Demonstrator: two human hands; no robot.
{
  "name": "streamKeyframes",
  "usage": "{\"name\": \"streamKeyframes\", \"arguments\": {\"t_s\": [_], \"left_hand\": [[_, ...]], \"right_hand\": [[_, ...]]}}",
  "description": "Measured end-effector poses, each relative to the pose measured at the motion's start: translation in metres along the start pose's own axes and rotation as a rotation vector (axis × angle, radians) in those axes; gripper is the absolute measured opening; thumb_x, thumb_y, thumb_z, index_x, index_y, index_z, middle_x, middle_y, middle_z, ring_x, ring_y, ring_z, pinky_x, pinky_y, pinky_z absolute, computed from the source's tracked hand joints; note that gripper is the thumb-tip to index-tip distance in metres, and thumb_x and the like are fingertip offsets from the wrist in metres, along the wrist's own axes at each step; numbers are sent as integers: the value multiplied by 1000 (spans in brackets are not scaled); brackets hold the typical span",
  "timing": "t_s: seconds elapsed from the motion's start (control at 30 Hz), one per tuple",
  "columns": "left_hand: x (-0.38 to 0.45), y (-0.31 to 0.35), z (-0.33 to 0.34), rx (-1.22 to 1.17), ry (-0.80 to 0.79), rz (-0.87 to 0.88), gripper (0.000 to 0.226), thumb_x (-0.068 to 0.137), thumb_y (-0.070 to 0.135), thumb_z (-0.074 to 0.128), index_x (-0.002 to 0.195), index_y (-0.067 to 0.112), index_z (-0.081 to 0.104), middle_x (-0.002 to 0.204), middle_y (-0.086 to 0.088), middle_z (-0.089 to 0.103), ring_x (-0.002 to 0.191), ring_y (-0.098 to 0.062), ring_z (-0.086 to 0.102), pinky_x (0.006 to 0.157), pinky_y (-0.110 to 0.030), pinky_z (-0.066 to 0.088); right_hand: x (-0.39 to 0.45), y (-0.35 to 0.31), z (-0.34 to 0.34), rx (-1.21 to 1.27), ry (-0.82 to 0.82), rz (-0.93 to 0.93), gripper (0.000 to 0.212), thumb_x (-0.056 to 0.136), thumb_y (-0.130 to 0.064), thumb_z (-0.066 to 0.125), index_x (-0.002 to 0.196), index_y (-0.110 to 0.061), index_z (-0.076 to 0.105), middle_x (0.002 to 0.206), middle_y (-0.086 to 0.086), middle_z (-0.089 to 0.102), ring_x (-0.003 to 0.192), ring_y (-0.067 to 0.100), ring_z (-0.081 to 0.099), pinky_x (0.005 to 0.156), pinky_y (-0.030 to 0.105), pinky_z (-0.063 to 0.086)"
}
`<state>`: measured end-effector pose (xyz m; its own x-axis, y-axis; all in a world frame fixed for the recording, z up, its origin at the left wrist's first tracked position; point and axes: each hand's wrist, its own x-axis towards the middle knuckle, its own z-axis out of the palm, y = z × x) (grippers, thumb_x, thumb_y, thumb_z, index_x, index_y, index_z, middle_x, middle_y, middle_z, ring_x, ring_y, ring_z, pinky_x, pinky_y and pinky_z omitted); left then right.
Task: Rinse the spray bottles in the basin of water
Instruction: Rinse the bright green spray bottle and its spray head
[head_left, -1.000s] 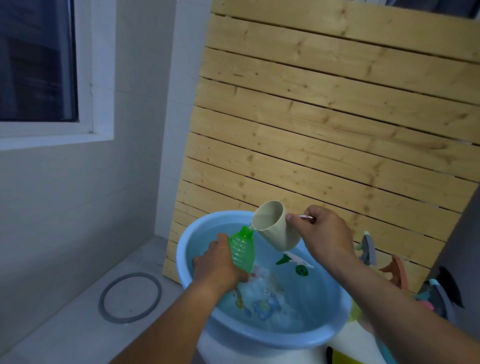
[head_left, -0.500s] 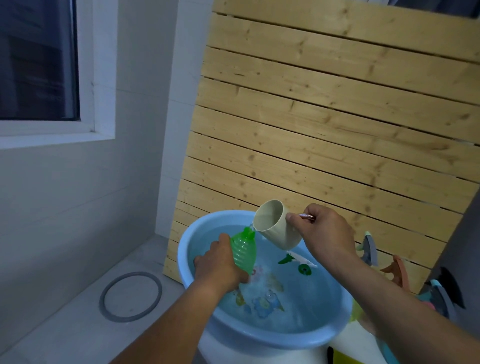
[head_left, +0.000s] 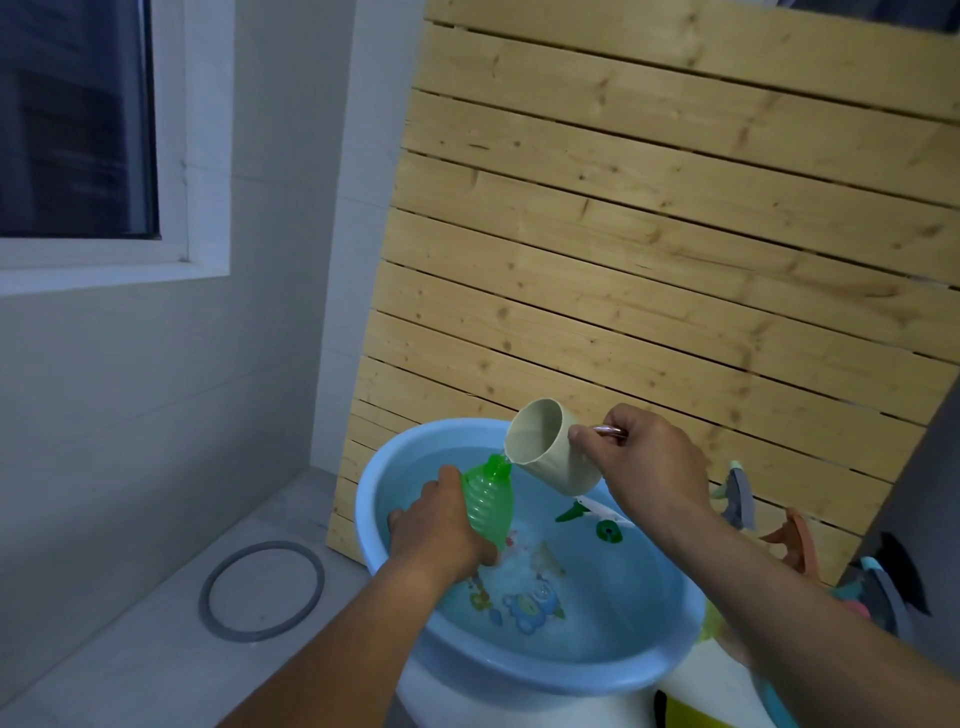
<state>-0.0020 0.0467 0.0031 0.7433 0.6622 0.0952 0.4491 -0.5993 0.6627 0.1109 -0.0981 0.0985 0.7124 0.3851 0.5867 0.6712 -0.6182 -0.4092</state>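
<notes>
A light blue basin (head_left: 524, 691) holds water with cartoon prints on its bottom. My left hand (head_left: 441, 525) grips a green ribbed spray bottle (head_left: 488, 501) without its head, tilted over the water with the neck up. My right hand (head_left: 644, 467) holds a beige cup (head_left: 550, 447) by its handle, tipped so its lip touches the bottle's neck and water runs in. A white and green spray head (head_left: 597, 519) floats in the basin under my right wrist.
A slatted wooden panel (head_left: 649, 249) leans against the wall behind the basin. Several coloured plastic pieces (head_left: 795, 540) lie at the right. A grey ring (head_left: 261, 590) lies on the floor at left. A window (head_left: 78, 119) is at upper left.
The cup has tipped slightly further over the bottle's neck. Both hands stay in nearly the same place over the basin.
</notes>
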Motion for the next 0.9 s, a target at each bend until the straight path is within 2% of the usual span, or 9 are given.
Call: {"name": "streamKeyframes", "arguments": {"t_s": [0.9], "left_hand": [[-1, 0, 0, 13, -14, -2, 70, 63, 41, 85, 110, 25, 35, 113, 3, 53, 106, -26, 59, 93, -43, 42]], "right_hand": [[-2, -8, -7, -96, 38, -91, 38, 83, -50, 64, 59, -26, 46, 57, -9, 54, 55, 9, 49, 47, 24, 24]]}}
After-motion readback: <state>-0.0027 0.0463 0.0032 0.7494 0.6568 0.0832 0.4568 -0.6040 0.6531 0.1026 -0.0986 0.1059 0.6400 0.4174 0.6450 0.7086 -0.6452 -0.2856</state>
